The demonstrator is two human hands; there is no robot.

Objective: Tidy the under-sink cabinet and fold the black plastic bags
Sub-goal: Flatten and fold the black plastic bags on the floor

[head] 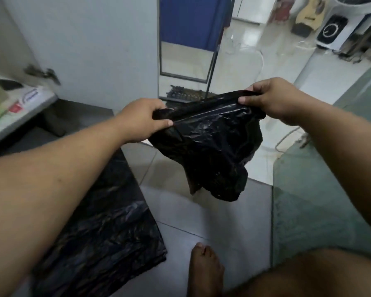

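Observation:
A crumpled black plastic bag (210, 142) hangs in the air in front of me, stretched along its top edge between both hands. My left hand (141, 121) pinches the bag's left end between thumb and fingers. My right hand (272, 99) pinches the right end a little higher. The rest of the bag droops loosely toward the tiled floor. Another black bag (99, 228) lies spread flat on the floor at the lower left, partly hidden under my left forearm.
The open cabinet's shelf (19, 112) with packets on it is at the left, its white door (90, 46) standing open. My bare foot (206, 266) and knee are at the bottom. A glass tabletop (308, 200) sits at the right. A mirror (186, 58) leans ahead.

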